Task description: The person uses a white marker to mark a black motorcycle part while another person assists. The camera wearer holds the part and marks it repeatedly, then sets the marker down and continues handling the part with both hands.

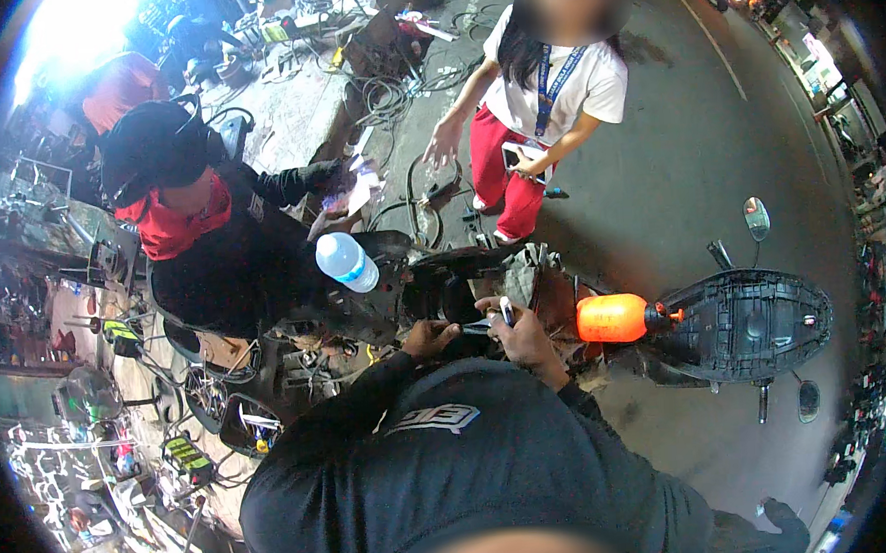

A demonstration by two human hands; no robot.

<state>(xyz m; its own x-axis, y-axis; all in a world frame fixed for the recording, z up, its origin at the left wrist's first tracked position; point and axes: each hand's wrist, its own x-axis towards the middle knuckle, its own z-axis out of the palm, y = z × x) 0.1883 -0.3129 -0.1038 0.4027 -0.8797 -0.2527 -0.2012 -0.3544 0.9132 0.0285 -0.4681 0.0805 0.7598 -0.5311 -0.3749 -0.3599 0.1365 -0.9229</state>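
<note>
- Far left: yellow-and-black boxy tool [185,455], amid cables and crowded workshop clutter.
- Next, upper left: co-worker [252,256] in dark clothes, with a black cap [153,141] and a red cloth [188,227] around the neck, arm stretched out to the right.
- Just right of the dark top: clear plastic bottle [347,262] with a blue band.
- At centre: wearer's left hand [432,339], dark-sleeved, fingers bent, beside the left end of a thin pale strip [476,327]; impossible to tell whether gripping or merely touching.
- Between the two hands: that same strip, partly hidden, above dark machine parts.
- Right of it: slim white pen-like object [507,311], pointing up, grasped in the fingers of the right hand [530,342].
- Above, beyond the hands: standing person [578,89] in white shirt and red trousers, blue lanyard [553,85] at the chest, pale phone [524,160] in one hand.
- Farther right: orange container [611,318] with black neck, next to a black vehicle shell [751,325] with round mirror [757,218] near the top.
</note>
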